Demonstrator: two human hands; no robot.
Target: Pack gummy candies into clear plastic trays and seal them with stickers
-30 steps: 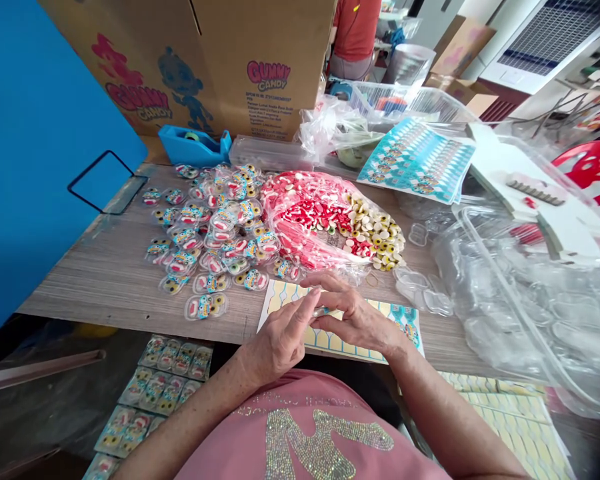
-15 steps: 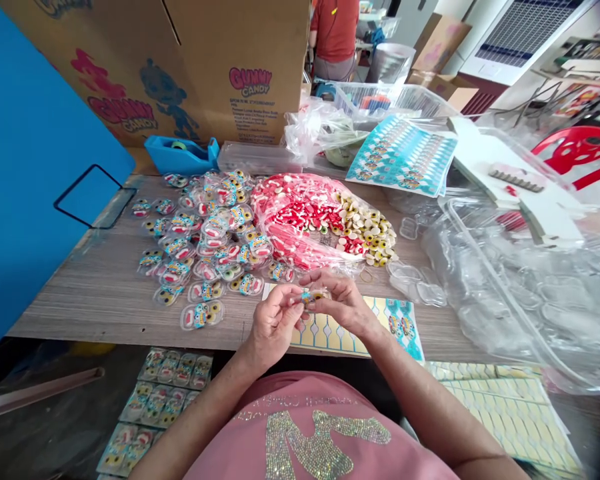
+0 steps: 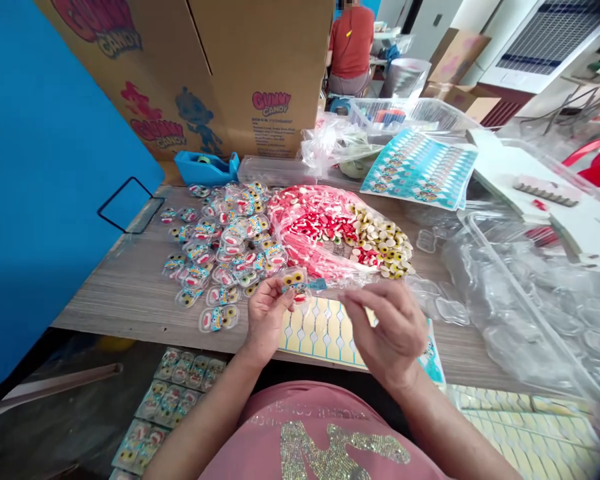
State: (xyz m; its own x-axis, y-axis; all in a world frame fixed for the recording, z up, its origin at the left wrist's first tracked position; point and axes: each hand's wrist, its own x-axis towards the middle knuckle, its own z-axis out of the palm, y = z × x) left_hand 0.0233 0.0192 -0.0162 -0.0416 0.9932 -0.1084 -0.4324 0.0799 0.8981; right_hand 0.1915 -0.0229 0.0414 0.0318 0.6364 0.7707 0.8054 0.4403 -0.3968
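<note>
My left hand [image 3: 270,313] grips a small clear candy pack [image 3: 294,279] with gummy eyes and red-and-white gummies inside. A blue sticker label [image 3: 317,285] lies across the pack, its loose end sticking out to the right. Just right of that end is my right hand [image 3: 387,327], raised, with thumb and forefinger pinched together; anything between them is too small to make out. Beneath both hands lies a label sheet [image 3: 313,327], largely bare yellowish backing. To the left is a heap of filled candy packs [image 3: 230,250].
Behind the hands sits an opened bag of red-and-white and eye gummies [image 3: 305,220]. Blue tape dispenser [image 3: 207,168] and large carton [image 3: 230,73] are at the back. Label sheets [image 3: 420,167] and a clear bin of plastic shells [image 3: 530,300] occupy the right. A person [image 3: 351,43] sits beyond.
My right hand has come off the candy pack and moved right. My left hand keeps the pack, and the label's loose end now shows. The whole view has shifted slightly.
</note>
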